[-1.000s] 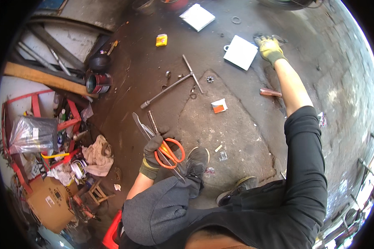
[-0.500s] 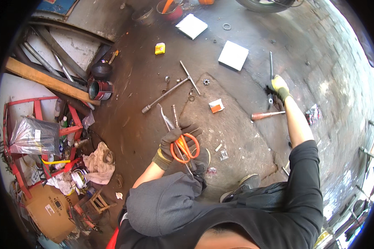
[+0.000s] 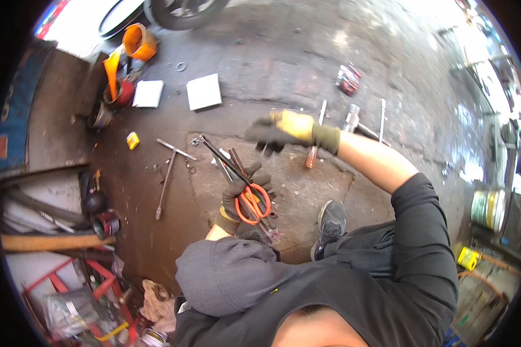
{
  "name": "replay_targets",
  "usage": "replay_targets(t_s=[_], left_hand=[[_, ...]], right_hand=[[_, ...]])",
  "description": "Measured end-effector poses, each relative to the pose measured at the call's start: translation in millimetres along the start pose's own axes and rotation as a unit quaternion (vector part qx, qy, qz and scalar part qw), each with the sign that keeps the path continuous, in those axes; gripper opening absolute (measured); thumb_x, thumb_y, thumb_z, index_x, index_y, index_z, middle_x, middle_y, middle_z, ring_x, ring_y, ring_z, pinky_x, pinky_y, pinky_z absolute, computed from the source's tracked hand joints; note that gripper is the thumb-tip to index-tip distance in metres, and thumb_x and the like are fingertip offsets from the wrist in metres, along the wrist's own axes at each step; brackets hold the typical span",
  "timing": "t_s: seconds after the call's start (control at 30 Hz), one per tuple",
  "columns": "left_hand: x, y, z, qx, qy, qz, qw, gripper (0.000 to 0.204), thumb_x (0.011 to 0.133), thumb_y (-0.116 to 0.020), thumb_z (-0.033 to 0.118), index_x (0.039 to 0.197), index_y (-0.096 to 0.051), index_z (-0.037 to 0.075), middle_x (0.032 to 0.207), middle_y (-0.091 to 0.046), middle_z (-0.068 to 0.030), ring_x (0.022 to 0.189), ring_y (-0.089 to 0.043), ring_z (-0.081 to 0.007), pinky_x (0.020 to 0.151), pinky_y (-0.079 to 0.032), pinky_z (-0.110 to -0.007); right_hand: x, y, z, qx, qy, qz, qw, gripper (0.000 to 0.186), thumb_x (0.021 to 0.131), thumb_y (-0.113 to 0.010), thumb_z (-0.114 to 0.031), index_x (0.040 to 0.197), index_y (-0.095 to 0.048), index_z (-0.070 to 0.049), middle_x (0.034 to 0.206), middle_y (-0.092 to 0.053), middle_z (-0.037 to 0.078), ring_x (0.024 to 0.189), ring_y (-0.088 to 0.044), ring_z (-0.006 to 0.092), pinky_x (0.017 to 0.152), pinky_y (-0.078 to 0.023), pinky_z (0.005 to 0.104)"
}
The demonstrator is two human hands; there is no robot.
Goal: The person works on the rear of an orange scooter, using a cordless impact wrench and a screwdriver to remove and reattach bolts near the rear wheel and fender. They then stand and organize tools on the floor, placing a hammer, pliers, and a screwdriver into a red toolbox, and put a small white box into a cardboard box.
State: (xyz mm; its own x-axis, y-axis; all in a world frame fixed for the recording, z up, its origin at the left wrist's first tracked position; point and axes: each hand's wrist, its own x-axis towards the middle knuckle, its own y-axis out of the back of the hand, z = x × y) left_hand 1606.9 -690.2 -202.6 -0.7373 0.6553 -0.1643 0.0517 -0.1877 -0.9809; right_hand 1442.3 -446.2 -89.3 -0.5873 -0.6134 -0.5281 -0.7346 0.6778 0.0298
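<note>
Orange-handled scissors [image 3: 265, 192] are gripped in my left hand [image 3: 233, 196], in a dark glove with a yellowish cuff. Bundled with them are several long metal tools, among them a black bar [image 3: 224, 159] slanting up and left. My right hand [image 3: 285, 132], gloved in dark and yellow, hovers just above and right of the bundle. Its fingers reach left, loosely apart and somewhat blurred, and no tool shows clearly in them. Below its wrist lies a screwdriver [image 3: 311, 157] with a reddish-brown handle. A T-handle wrench [image 3: 167, 186] rests on the floor left of my left hand.
Farther right lie a silver tool [image 3: 352, 118] and a thin metal rod [image 3: 382, 118], with a red-black packet [image 3: 348, 80] beyond. White boxes [image 3: 204, 92], a small yellow box [image 3: 132, 140] and an orange bucket [image 3: 139, 43] are far left. A red metal frame [image 3: 58, 282] stands lower left.
My right hand has come from the far right to beside my left hand. A black bar now shows among the tools in my left hand. The whole view has turned rightward.
</note>
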Motion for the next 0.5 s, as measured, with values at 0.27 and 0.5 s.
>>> replay_targets(t_s=[0.27,0.5], left_hand=[[-18,35,-17,0.035,-0.011,0.204,0.978,0.056,0.1,-0.066,0.029,0.146,-0.059,-0.002,0.115,-0.078,-0.0183,0.097,-0.078,-0.0329,0.084,-0.067,-0.05],[-8,28,-18,0.062,-0.058,0.251,0.964,0.056,0.1,-0.065,0.029,0.145,-0.059,-0.004,0.127,-0.074,-0.0202,0.106,-0.077,-0.0336,0.092,-0.066,-0.05]], right_hand=[[-8,43,181,-0.474,-0.324,0.031,0.818,0.052,0.101,-0.057,-0.049,0.127,-0.079,-0.01,0.133,-0.075,0.014,0.122,-0.073,0.0303,0.09,-0.062,0.0479],[-31,-8,158,-0.238,-0.2,0.137,0.941,0.045,0.104,-0.059,-0.045,0.124,-0.069,-0.006,0.112,-0.079,0.019,0.101,-0.079,0.0309,0.088,-0.061,0.0442]])
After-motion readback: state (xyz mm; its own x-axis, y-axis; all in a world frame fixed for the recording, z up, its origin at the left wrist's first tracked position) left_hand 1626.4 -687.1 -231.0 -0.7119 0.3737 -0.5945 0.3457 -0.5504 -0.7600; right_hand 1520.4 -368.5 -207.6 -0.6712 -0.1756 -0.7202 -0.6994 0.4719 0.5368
